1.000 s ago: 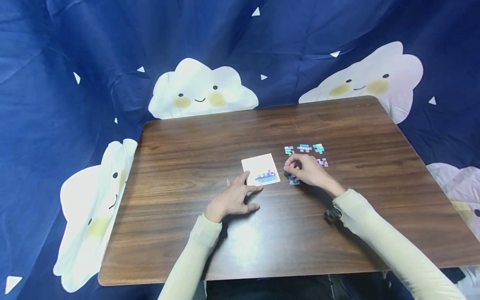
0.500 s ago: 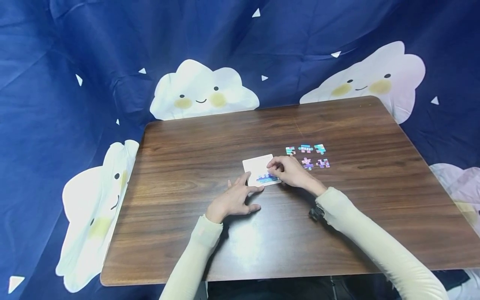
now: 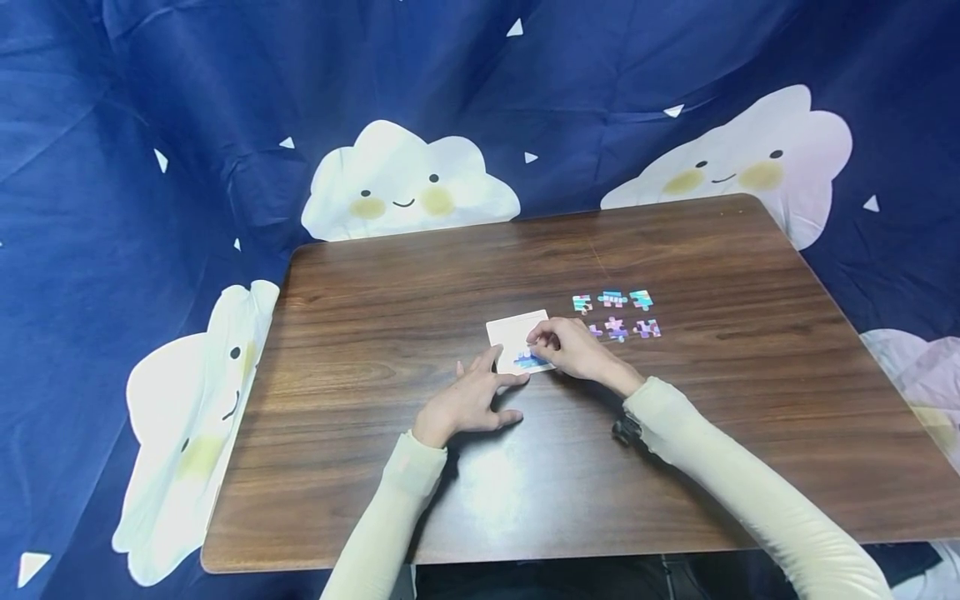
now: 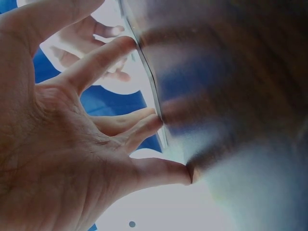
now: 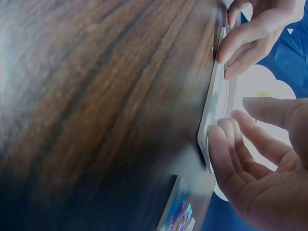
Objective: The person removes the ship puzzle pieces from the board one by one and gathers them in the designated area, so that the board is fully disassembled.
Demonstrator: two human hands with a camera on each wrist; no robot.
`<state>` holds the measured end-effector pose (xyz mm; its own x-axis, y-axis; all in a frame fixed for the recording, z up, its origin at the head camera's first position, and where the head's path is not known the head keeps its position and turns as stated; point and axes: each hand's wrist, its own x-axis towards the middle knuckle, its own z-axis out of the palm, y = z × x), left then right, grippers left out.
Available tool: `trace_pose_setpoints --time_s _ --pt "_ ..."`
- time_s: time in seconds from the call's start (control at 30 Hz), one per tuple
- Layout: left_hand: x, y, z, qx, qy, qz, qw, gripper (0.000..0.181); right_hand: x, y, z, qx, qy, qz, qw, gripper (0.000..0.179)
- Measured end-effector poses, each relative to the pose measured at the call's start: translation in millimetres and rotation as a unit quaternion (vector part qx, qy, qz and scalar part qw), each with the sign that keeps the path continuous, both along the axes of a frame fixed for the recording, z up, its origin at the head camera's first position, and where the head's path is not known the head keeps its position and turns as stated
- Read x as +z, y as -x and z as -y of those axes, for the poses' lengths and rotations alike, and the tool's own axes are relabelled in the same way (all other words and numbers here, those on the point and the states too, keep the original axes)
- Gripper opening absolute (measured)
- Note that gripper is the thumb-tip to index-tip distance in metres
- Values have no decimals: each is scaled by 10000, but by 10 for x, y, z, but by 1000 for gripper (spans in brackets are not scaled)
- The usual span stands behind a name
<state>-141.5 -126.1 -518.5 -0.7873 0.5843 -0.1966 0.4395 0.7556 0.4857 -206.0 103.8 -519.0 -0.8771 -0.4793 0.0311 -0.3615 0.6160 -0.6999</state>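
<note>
A white square puzzle board [image 3: 512, 327] lies on the table, with joined blue and purple pieces [image 3: 527, 360] along its near side. My left hand [image 3: 468, 400] rests at the board's near left corner, fingers spread. In the left wrist view, the fingertips of the left hand [image 4: 72, 130] touch the board's edge, and one tip meets the tabletop. Over the right part of the board, my right hand [image 3: 573, 346] pinches a small puzzle piece, mostly hidden by the fingers. The right wrist view shows the right hand's [image 5: 260, 163] fingertips at the board's surface.
Loose jigsaw pieces lie right of the board in two rows, including a striped piece [image 3: 612, 299], a blue and white piece [image 3: 641, 300] and a pink and purple piece [image 3: 647, 328]. Cloud-patterned blue cloth [image 3: 562, 100] hangs behind the brown wooden table [image 3: 360, 333].
My right hand has moved left from the loose pieces onto the board, then slightly further left and down. My left hand stays at the board's corner.
</note>
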Motion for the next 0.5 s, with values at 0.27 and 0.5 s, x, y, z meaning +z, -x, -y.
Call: trace_pose_setpoints --time_s 0.27,0.5 --pt "15 -9 -6 -13 23 64 10000 62 -58 -16 10 164 -329 -112 9993 19" --pt "27 -2 -5 -16 19 74 10000 62 -71 -25 18 348 -444 -222 9982 21"
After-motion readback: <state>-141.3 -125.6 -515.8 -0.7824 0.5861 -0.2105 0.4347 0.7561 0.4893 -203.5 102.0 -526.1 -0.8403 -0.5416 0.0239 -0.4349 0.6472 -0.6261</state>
